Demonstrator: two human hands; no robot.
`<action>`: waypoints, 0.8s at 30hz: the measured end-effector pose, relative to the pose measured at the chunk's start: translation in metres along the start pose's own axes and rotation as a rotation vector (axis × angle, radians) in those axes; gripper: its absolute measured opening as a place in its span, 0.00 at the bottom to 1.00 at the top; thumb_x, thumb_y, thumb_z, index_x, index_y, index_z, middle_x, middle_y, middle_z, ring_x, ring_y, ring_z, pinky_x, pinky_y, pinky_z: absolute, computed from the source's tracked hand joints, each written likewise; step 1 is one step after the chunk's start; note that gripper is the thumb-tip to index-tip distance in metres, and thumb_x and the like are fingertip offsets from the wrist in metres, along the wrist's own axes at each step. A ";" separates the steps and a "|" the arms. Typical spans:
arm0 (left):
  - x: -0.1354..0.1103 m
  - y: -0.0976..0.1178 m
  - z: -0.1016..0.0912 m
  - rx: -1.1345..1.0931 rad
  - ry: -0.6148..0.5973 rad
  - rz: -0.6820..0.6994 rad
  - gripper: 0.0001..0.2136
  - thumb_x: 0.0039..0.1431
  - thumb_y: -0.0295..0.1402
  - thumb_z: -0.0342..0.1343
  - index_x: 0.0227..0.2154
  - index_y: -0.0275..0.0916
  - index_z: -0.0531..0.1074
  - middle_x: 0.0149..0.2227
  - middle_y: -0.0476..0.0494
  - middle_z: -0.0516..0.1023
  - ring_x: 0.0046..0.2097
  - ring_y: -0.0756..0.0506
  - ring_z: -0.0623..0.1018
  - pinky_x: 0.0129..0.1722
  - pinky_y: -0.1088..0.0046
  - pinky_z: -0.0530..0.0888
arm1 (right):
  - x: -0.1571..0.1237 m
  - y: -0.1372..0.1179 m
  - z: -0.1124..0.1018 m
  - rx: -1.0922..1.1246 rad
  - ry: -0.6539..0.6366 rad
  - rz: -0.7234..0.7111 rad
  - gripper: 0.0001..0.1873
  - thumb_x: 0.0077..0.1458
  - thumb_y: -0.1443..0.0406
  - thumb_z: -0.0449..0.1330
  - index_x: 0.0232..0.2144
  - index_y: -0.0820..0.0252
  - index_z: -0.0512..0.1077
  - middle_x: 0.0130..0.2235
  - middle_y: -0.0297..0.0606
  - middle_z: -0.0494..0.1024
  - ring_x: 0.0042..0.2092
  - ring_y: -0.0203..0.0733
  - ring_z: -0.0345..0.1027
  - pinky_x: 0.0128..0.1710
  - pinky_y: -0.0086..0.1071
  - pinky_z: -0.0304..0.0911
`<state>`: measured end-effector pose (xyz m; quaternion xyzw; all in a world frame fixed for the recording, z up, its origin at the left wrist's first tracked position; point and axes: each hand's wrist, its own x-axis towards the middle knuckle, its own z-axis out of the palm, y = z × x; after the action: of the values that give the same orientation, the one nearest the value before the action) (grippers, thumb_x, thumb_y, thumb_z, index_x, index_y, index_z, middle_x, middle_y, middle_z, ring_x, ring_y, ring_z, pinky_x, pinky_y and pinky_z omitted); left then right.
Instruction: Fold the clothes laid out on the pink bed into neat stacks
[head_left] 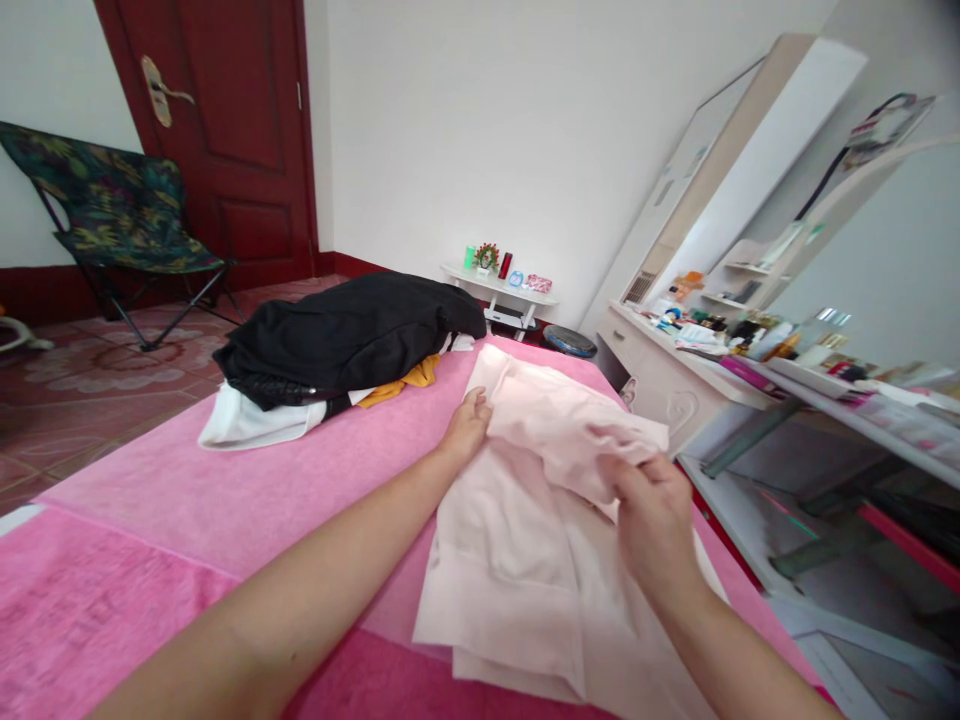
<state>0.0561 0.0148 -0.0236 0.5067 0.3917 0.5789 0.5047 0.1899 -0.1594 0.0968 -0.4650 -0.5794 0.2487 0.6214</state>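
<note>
A pale pink garment [517, 570] lies spread on the pink bed cover [330, 500], its upper part bunched and folded over. Whether it is a top or trousers I cannot tell. My left hand [469, 422] is at its far left edge, fingers closed on the cloth. On the right, my right hand [658, 515] grips the bunched fold between thumb and fingers and holds it slightly raised. Part of the garment is hidden behind my right hand and forearm.
Left of the garment sits a pile of clothes: a black garment [360, 335] on top, white [251, 418] and mustard cloth [405, 382] beneath. A cluttered dressing table [660, 365] stands along the right side. Further off are a folding chair [127, 215] and a small white shelf [499, 283].
</note>
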 end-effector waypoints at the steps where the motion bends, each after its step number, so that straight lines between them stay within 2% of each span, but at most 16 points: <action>1: 0.000 0.001 0.000 0.018 -0.006 0.001 0.23 0.56 0.33 0.52 0.55 0.34 0.62 0.54 0.32 0.68 0.54 0.40 0.70 0.54 0.63 0.65 | -0.001 0.003 -0.008 0.089 0.132 0.015 0.08 0.49 0.67 0.58 0.34 0.57 0.74 0.34 0.33 0.76 0.36 0.37 0.68 0.36 0.28 0.62; 2: 0.000 0.001 -0.001 0.037 -0.012 0.002 0.23 0.57 0.33 0.51 0.56 0.34 0.61 0.55 0.31 0.68 0.54 0.41 0.69 0.54 0.63 0.65 | -0.004 0.006 -0.016 0.146 0.221 0.029 0.08 0.48 0.66 0.59 0.34 0.57 0.74 0.33 0.33 0.76 0.36 0.37 0.68 0.37 0.28 0.62; 3: 0.000 0.002 -0.001 0.056 -0.016 0.003 0.24 0.57 0.33 0.51 0.56 0.34 0.61 0.55 0.31 0.67 0.55 0.41 0.69 0.54 0.64 0.64 | -0.009 0.008 -0.023 0.167 0.250 0.044 0.08 0.48 0.66 0.60 0.34 0.57 0.74 0.33 0.32 0.76 0.36 0.37 0.68 0.37 0.28 0.62; 4: 0.000 0.002 -0.001 0.073 -0.017 0.002 0.24 0.57 0.33 0.51 0.57 0.35 0.60 0.55 0.31 0.67 0.55 0.41 0.69 0.54 0.64 0.64 | -0.015 0.010 -0.029 0.151 0.218 0.053 0.08 0.47 0.66 0.61 0.34 0.57 0.74 0.34 0.33 0.76 0.37 0.37 0.68 0.38 0.29 0.62; 5: 0.000 0.001 -0.001 0.084 -0.014 0.000 0.24 0.57 0.32 0.51 0.57 0.35 0.60 0.55 0.32 0.67 0.55 0.41 0.69 0.54 0.64 0.64 | -0.022 0.011 -0.033 0.106 0.126 0.066 0.07 0.47 0.65 0.62 0.33 0.57 0.74 0.35 0.34 0.76 0.39 0.38 0.68 0.40 0.29 0.62; 7: 0.001 0.001 -0.001 0.094 -0.007 -0.007 0.23 0.58 0.32 0.50 0.57 0.36 0.60 0.55 0.33 0.67 0.55 0.42 0.69 0.55 0.64 0.64 | -0.034 0.005 -0.037 -0.018 -0.204 0.139 0.07 0.50 0.61 0.60 0.32 0.58 0.74 0.36 0.37 0.76 0.40 0.41 0.69 0.41 0.31 0.62; 10: -0.001 0.002 -0.001 0.110 -0.002 -0.007 0.23 0.57 0.31 0.51 0.56 0.35 0.61 0.54 0.32 0.68 0.54 0.42 0.70 0.54 0.65 0.64 | -0.036 -0.013 -0.033 -0.130 -0.806 0.330 0.17 0.58 0.55 0.53 0.33 0.60 0.75 0.35 0.41 0.77 0.39 0.43 0.70 0.40 0.33 0.63; 11: -0.002 0.003 0.000 0.113 -0.001 -0.009 0.24 0.56 0.30 0.52 0.56 0.34 0.61 0.54 0.31 0.68 0.54 0.42 0.70 0.54 0.65 0.64 | -0.030 -0.017 -0.031 -0.128 -0.929 0.376 0.21 0.59 0.52 0.50 0.34 0.61 0.76 0.35 0.41 0.77 0.38 0.42 0.71 0.40 0.33 0.64; 12: -0.003 0.003 0.000 0.112 0.003 -0.013 0.24 0.55 0.30 0.53 0.56 0.34 0.61 0.54 0.32 0.68 0.53 0.42 0.71 0.53 0.66 0.65 | -0.022 -0.019 -0.029 -0.115 -0.985 0.398 0.24 0.60 0.51 0.47 0.34 0.61 0.76 0.35 0.42 0.78 0.37 0.42 0.71 0.39 0.34 0.64; 13: -0.004 0.003 0.000 0.109 0.005 -0.018 0.25 0.54 0.29 0.54 0.56 0.35 0.61 0.53 0.32 0.69 0.51 0.43 0.72 0.52 0.66 0.66 | -0.012 -0.018 -0.026 -0.109 -0.977 0.393 0.26 0.60 0.49 0.45 0.34 0.62 0.75 0.34 0.42 0.78 0.35 0.41 0.72 0.38 0.34 0.65; 15: -0.001 0.003 0.000 0.106 -0.022 -0.026 0.26 0.52 0.27 0.54 0.56 0.38 0.62 0.51 0.36 0.71 0.47 0.44 0.74 0.49 0.67 0.69 | 0.012 -0.004 -0.021 -0.166 -0.817 0.306 0.26 0.60 0.50 0.46 0.33 0.62 0.75 0.33 0.41 0.77 0.33 0.40 0.72 0.37 0.34 0.65; 17: 0.010 0.002 0.002 0.129 -0.098 -0.031 0.26 0.51 0.26 0.54 0.55 0.40 0.64 0.46 0.40 0.74 0.42 0.45 0.76 0.45 0.68 0.71 | 0.036 0.021 -0.015 -0.323 -0.595 0.163 0.18 0.57 0.54 0.51 0.32 0.60 0.74 0.35 0.40 0.77 0.37 0.42 0.71 0.41 0.35 0.64; 19: 0.029 0.002 0.005 0.168 -0.175 -0.034 0.25 0.49 0.25 0.55 0.53 0.40 0.67 0.41 0.44 0.76 0.38 0.46 0.76 0.42 0.69 0.72 | 0.053 0.051 -0.008 -0.466 -0.449 0.034 0.09 0.52 0.62 0.56 0.33 0.59 0.74 0.38 0.39 0.77 0.42 0.43 0.70 0.46 0.37 0.62; 21: 0.054 0.003 0.011 0.198 -0.211 -0.046 0.23 0.46 0.25 0.58 0.49 0.39 0.71 0.38 0.45 0.77 0.36 0.46 0.76 0.39 0.69 0.73 | 0.061 0.079 0.001 -0.509 -0.417 -0.029 0.10 0.49 0.67 0.56 0.34 0.59 0.74 0.40 0.39 0.77 0.43 0.42 0.69 0.49 0.38 0.61; 24: 0.093 0.005 0.025 0.226 -0.228 -0.088 0.21 0.44 0.24 0.60 0.45 0.37 0.73 0.34 0.46 0.78 0.33 0.47 0.76 0.37 0.70 0.74 | 0.059 0.106 0.012 -0.479 -0.469 -0.071 0.12 0.48 0.70 0.56 0.36 0.59 0.75 0.42 0.39 0.76 0.45 0.41 0.68 0.51 0.36 0.61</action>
<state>0.0819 0.1038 0.0038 0.6052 0.4164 0.4469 0.5106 0.2149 -0.0591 0.0321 -0.5074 -0.7645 0.1841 0.3524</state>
